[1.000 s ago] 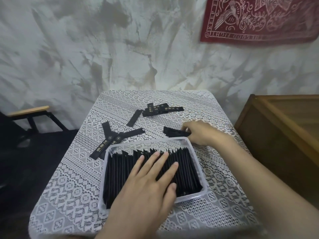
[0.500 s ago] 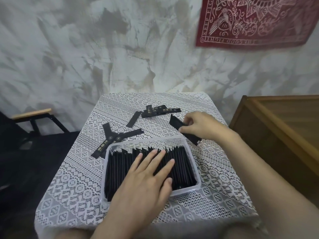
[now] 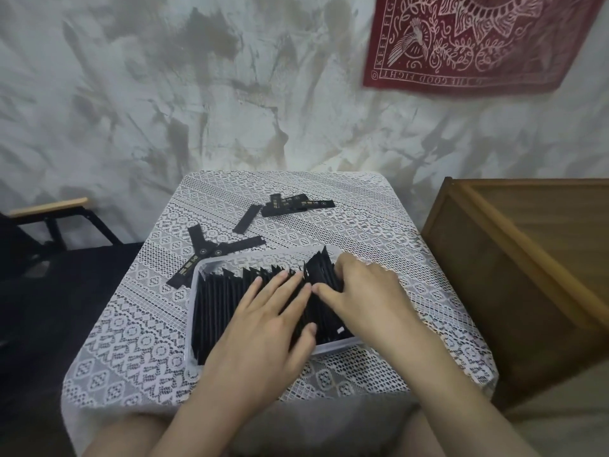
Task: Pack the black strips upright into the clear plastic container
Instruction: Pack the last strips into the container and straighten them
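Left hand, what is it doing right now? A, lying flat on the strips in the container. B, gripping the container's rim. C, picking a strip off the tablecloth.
A: the left hand lies with fingers straight across the strips standing in the container.

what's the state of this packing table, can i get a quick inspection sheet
surface: white lace tablecloth
job's things: clear container nearly full of upright packed strips; loose strips lie flat on the cloth behind it
clutter: nothing seen
grippers: left hand flat on the packed strips; right hand pinches a raised strip at the container's right end
cables: nothing seen
surroundings: plastered wall, red hanging, wooden cabinet right, chair left
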